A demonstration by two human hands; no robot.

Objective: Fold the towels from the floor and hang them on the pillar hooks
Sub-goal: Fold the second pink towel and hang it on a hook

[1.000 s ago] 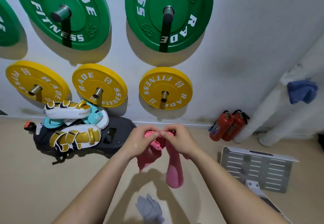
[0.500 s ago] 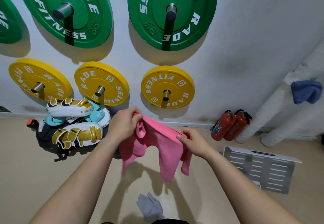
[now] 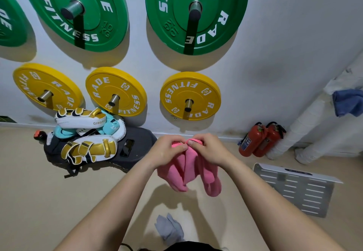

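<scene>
A pink towel (image 3: 187, 169) hangs doubled in front of me, its folds drooping toward the floor. My left hand (image 3: 168, 150) and my right hand (image 3: 210, 148) pinch its top edge side by side, fingertips nearly touching. A grey towel (image 3: 170, 229) lies crumpled on the beige floor below my arms. At the far right a blue towel (image 3: 347, 102) hangs on the white wrapped pillar (image 3: 306, 125); the hook itself is hidden.
Green and yellow weight plates (image 3: 190, 95) hang on pegs on the white wall. Boxing pads (image 3: 86, 133) are piled on a dark mat at the left. Two red fire extinguishers (image 3: 259, 139) stand by the wall, and a grey slotted panel (image 3: 294, 188) lies at the right.
Half a second ago my hands were apart with the pink towel spread between them. They have come together at the top edge, so the towel now hangs doubled.
</scene>
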